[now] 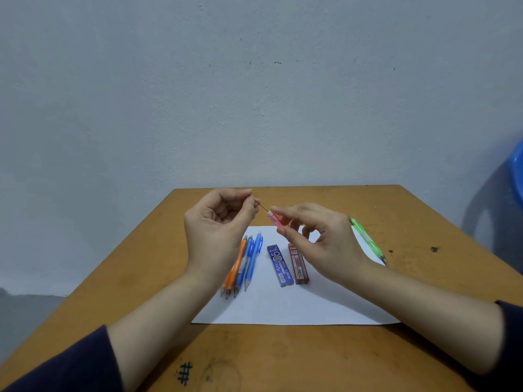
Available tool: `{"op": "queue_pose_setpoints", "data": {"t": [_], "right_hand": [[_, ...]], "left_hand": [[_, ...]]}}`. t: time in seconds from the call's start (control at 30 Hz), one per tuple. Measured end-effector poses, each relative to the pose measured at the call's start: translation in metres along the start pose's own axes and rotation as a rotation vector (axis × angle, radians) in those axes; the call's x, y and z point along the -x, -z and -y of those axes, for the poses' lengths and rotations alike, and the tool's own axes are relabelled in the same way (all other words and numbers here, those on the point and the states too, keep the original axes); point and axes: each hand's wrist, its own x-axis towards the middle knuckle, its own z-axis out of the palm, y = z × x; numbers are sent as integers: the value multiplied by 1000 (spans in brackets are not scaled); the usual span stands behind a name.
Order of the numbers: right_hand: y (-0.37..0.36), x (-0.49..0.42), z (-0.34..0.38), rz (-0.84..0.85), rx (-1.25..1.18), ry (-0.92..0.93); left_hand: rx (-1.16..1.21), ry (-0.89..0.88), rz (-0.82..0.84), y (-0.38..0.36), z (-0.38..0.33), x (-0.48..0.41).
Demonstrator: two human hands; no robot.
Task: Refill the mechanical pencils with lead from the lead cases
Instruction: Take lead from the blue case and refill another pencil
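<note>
Pink pencil (pixel 278 220), gripped in the right hand (pixel 325 241), is above the paper (pixel 283 306); the left hand (pixel 219 222), at its 10 o'clock, pinches the lead (pixel 263 207). Keep both in line, push gently.

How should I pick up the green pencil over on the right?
Pinch the green pencil around its middle, coming down from above. It lies flat by the right edge of the paper with nothing beside it, so fingers fit on both long sides. Its pointy tip is at the near end; stay off that.
</note>
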Motion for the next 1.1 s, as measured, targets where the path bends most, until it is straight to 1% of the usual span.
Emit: {"op": "queue_pose_setpoints", "data": {"t": [0.27,0.5,0.9,1.1], "right_hand": [[0,0,1,-12,-1,15],[1,-1,1,-27,-30,-39],[1,-1,2,-33,-17,-53],[1,-1,6,-61,-142,-144]], "left_hand": [[-44,-23,-18,1,2,0],[49,39,-3,-1,2,0],[-26,76,106,-1,8,3],[-5,95,110,-2,5,4]]}}
